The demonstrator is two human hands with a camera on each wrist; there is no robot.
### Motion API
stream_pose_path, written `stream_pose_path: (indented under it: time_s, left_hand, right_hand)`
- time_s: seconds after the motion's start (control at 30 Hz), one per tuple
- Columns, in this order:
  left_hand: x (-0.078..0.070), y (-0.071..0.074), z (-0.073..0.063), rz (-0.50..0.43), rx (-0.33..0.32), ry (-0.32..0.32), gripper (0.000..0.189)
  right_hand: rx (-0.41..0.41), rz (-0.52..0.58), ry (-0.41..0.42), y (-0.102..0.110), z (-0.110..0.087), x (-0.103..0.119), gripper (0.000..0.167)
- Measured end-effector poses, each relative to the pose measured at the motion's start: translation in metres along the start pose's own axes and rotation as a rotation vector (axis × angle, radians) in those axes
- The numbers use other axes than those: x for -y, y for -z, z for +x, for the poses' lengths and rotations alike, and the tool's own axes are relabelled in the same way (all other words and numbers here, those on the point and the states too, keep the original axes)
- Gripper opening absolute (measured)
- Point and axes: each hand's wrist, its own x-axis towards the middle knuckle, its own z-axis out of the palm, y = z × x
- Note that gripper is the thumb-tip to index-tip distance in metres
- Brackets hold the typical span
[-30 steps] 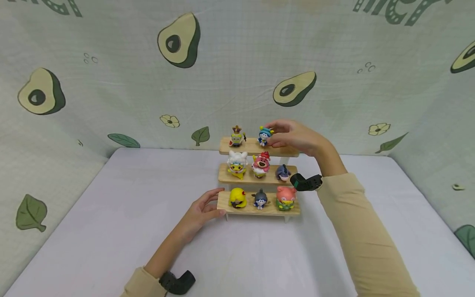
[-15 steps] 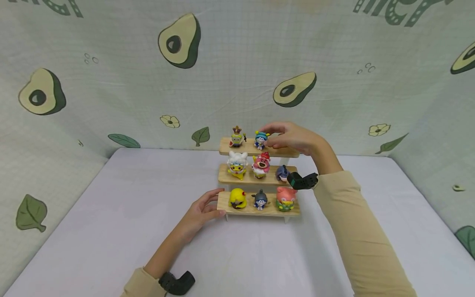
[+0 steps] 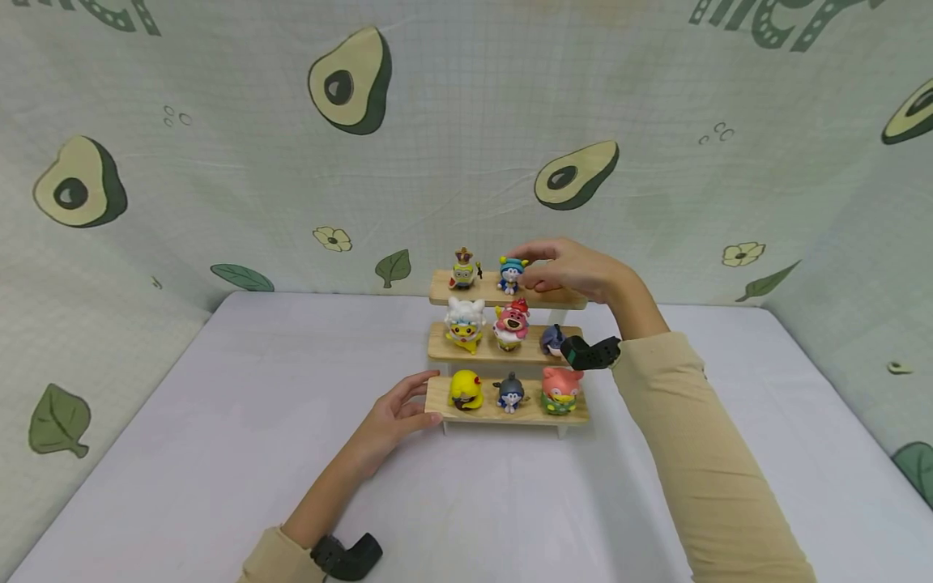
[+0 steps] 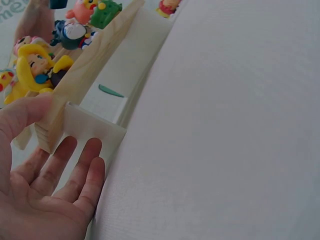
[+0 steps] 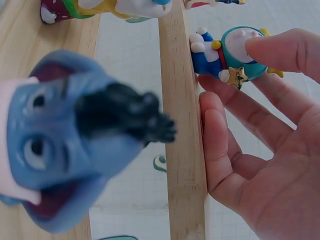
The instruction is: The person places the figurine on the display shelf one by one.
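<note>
On the top tier of a three-tier wooden display stand [image 3: 549, 411] stands a small figurine [image 3: 512, 275] with a blue body and a teal hat with yellow tips. My right hand [image 3: 576, 270] holds it between thumb and fingers. In the right wrist view the thumb lies on the figurine's [image 5: 242, 47] face and a finger is behind it, while other fingers touch the board's edge. My left hand [image 3: 394, 419] grips the left end of the bottom tier. The left wrist view has the thumb on the board's [image 4: 97, 65] end and the fingers by the white support [image 4: 95, 124].
Left of the held figurine stands a crowned yellow figurine [image 3: 462, 271]. The middle tier bears a white-hooded figurine [image 3: 465, 324], a pink bear [image 3: 512, 324] and a blue donkey [image 3: 552, 340]. Yellow [image 3: 466, 390], grey-hooded [image 3: 510, 393] and pink [image 3: 560, 390] figurines line the bottom tier. Behind hangs patterned cloth [image 3: 452, 121].
The right hand has moved a little left and down with the blue figurine, which now stands nearer the crowned one. The left hand stays at the bottom tier's end.
</note>
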Motion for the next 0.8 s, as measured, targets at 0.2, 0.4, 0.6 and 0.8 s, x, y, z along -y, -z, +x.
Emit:
stream_pose_path:
  time_s: [0.2, 0.4, 0.6, 0.8]
  left_hand:
    - [0.0000, 0.0005, -0.0004, -0.005, -0.009, 0.008, 0.065]
    - [0.0003, 0.0005, -0.0001, -0.008, -0.007, 0.004, 0.066]
    - [-0.0008, 0.0005, -0.0011, -0.010, -0.007, 0.003, 0.066]
    - [-0.0006, 0.0005, -0.0010, -0.009, -0.010, 0.003, 0.066]
  right_hand:
    - [-0.006, 0.002, -0.004, -0.0003, 0.0010, -0.0001, 0.043]
    - [-0.012, -0.012, -0.007, -0.0007, 0.0016, -0.0004, 0.044]
    - [-0.017, -0.023, -0.009, -0.0010, 0.0011, 0.0011, 0.045]
    - [-0.020, -0.022, -0.013, -0.0009, 0.0027, -0.0002, 0.044]
